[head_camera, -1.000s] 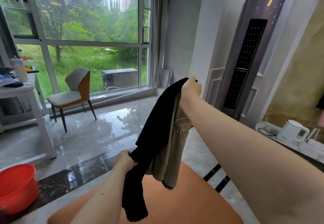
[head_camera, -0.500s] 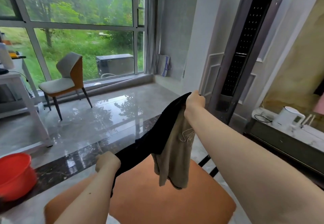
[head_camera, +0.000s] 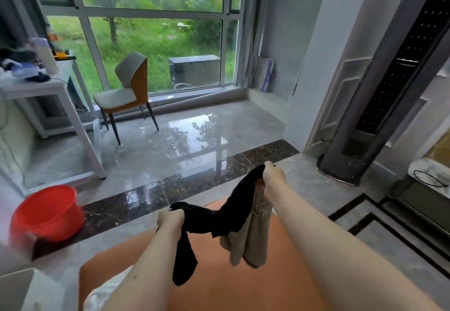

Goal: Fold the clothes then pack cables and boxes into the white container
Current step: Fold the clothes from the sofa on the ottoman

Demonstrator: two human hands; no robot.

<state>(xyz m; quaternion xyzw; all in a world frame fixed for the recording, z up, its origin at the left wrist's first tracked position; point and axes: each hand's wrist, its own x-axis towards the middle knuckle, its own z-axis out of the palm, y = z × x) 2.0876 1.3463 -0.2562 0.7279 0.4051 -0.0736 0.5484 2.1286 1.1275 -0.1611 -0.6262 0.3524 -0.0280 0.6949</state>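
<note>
A black garment (head_camera: 226, 215) is stretched in the air between both hands over an orange surface (head_camera: 219, 286). My left hand (head_camera: 170, 219) grips one bunched end, and a black tail hangs below it. My right hand (head_camera: 272, 179), held higher and farther out, grips the other end together with a grey-beige garment (head_camera: 253, 242) that hangs down with a pale print on it. The white container is not in sight.
A red plastic basin (head_camera: 46, 215) sits on the floor at left. A white desk (head_camera: 48, 89) with clutter and a chair (head_camera: 126, 91) stand by the window. A tall air conditioner (head_camera: 379, 96) stands at right, with a low cabinet (head_camera: 428, 189) beside it.
Both hands have come down with the garments, the right one much lower than before. The left hand has moved left, so the black cloth is pulled wider. The view has tilted down.
</note>
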